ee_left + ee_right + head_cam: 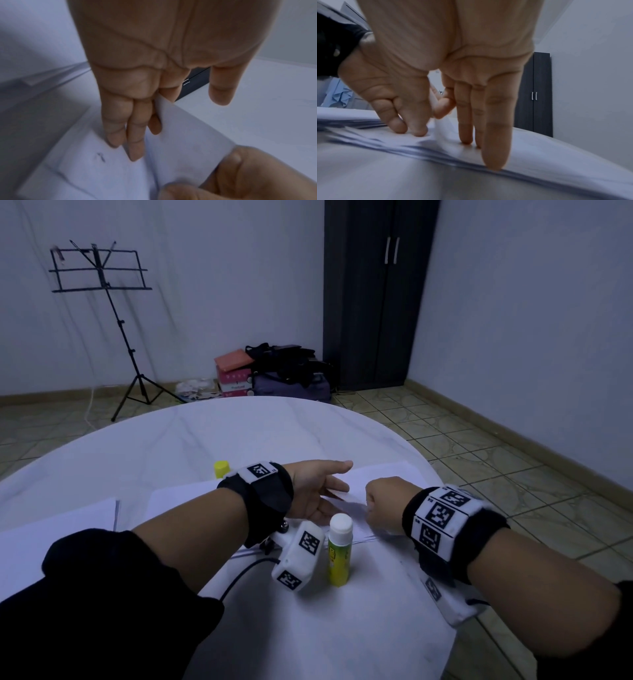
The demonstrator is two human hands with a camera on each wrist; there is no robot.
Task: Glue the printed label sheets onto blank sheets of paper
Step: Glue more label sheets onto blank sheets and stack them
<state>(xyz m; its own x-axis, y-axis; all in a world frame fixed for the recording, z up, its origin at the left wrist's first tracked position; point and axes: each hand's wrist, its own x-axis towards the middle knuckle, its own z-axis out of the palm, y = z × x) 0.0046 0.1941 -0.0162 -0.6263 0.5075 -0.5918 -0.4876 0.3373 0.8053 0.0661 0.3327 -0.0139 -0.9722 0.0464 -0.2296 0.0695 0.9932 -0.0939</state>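
A black music stand [102, 289] stands on the tiled floor [479, 446] far left of the round white marble counter [191, 440]; boxes and bags [274, 371] lie behind the counter, beside a dark wardrobe [376, 292]. On the counter, a paper stack [58, 529] lies left of the capped glue stick [339, 549]. Just beyond the glue stick lies the sheet pile [383, 474]. The left hand [317, 491] presses straight fingers [135, 146] on it, grip apart. The right hand [383, 501], fingers curled, pinches a lifted sheet [181, 138] of that pile.
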